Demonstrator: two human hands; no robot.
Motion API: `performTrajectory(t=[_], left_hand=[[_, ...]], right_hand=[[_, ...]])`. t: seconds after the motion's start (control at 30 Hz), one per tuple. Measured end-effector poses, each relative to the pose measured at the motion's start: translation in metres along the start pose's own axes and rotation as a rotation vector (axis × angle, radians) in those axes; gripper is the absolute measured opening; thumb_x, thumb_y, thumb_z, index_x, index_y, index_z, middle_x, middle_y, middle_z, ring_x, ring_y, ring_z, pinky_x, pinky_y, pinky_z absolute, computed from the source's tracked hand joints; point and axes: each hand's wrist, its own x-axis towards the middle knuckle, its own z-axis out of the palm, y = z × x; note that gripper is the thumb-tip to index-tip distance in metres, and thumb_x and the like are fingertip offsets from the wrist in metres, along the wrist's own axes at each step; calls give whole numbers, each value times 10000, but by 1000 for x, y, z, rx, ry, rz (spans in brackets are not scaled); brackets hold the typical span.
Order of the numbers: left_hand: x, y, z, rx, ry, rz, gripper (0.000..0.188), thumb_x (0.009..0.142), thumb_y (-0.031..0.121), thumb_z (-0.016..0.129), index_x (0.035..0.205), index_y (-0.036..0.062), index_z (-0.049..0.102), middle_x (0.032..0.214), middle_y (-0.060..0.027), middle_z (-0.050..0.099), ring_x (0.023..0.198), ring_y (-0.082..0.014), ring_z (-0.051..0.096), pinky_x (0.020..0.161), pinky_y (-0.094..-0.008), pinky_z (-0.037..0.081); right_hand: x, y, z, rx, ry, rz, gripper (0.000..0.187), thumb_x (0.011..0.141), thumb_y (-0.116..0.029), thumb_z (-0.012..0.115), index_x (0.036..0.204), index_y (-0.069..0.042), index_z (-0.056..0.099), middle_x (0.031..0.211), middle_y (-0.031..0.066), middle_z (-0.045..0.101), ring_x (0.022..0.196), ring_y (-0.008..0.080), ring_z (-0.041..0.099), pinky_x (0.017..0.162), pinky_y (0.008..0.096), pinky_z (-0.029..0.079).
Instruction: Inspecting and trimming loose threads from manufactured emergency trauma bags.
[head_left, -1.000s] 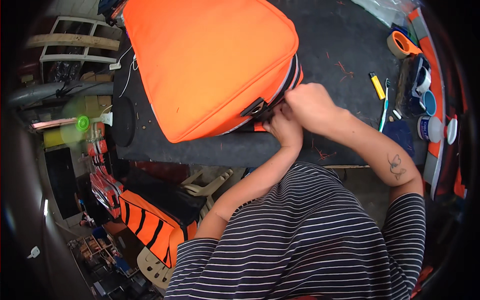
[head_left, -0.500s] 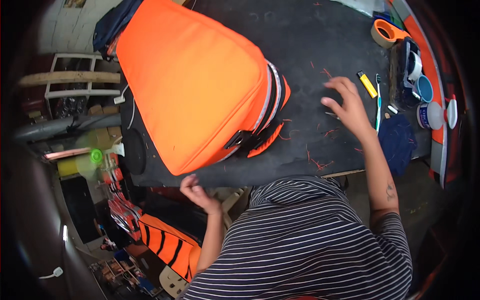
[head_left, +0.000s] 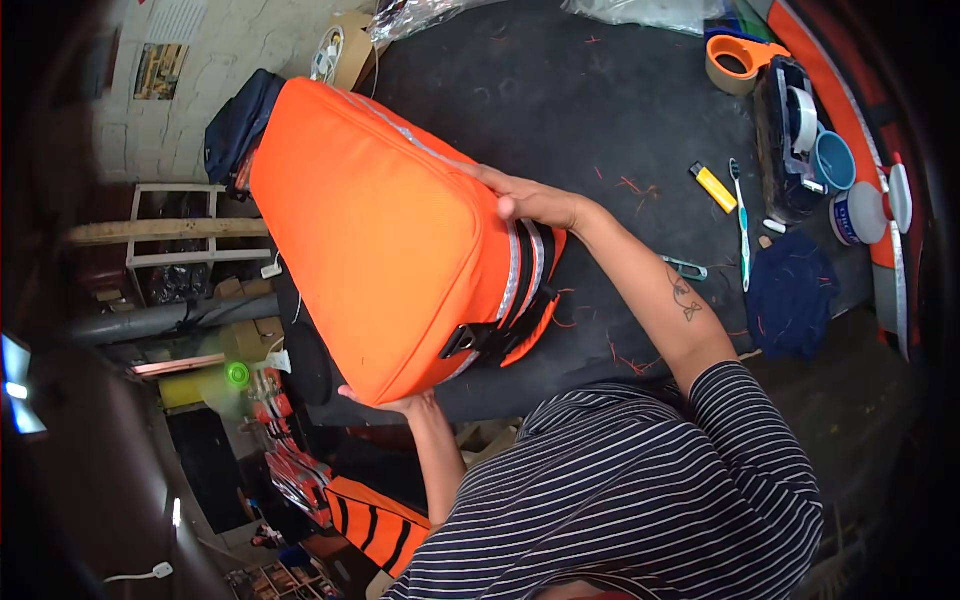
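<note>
A large bright orange bag point(head_left: 370, 240) with grey reflective bands and black straps lies on the dark work table. My right hand point(head_left: 535, 203) grips its right side near the top edge, thumb on the orange face and fingers partly hidden over the far side. At the near lower corner, my left hand point(head_left: 400, 402) cups the bag from below; most of its fingers are out of sight under it. A black buckle point(head_left: 460, 342) hangs on the bag's near right side. A dark blue fabric piece point(head_left: 240, 125) sticks out at its far left end.
On the table point(head_left: 480, 90) lie orange thread scraps, a yellow lighter point(head_left: 713, 188), a toothbrush point(head_left: 741, 230), a small green tool point(head_left: 686, 268) and a navy cloth point(head_left: 795, 290). An orange tape dispenser point(head_left: 735, 62), blue cup point(head_left: 833, 160) and white tub point(head_left: 857, 217) stand at the right.
My right hand has moved left from above the table onto the bag's right side. My left hand has come up against its lower corner. The view has shifted.
</note>
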Motion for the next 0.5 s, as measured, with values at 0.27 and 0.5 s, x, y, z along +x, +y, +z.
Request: performTrajectory(t=[0.27, 0.5], left_hand=[[-7, -26, 4, 69, 44, 14, 769, 929, 660, 248, 1417, 74, 345, 1464, -112, 372, 1289, -321, 433, 1073, -465, 361], [28, 45, -12, 473, 196, 249, 246, 964, 300, 430, 1034, 86, 528, 993, -4, 555, 1021, -154, 539, 871, -348, 462]], right_hand=[[2, 6, 0, -158, 294, -72, 884, 859, -755, 303, 1504, -156, 233, 1483, 142, 298, 1382, 300, 291, 1140, 435, 212], [-113, -58, -32, -801, 587, 424, 235, 803, -200, 692, 921, -33, 576, 901, 91, 555, 812, 240, 587, 761, 341, 476]])
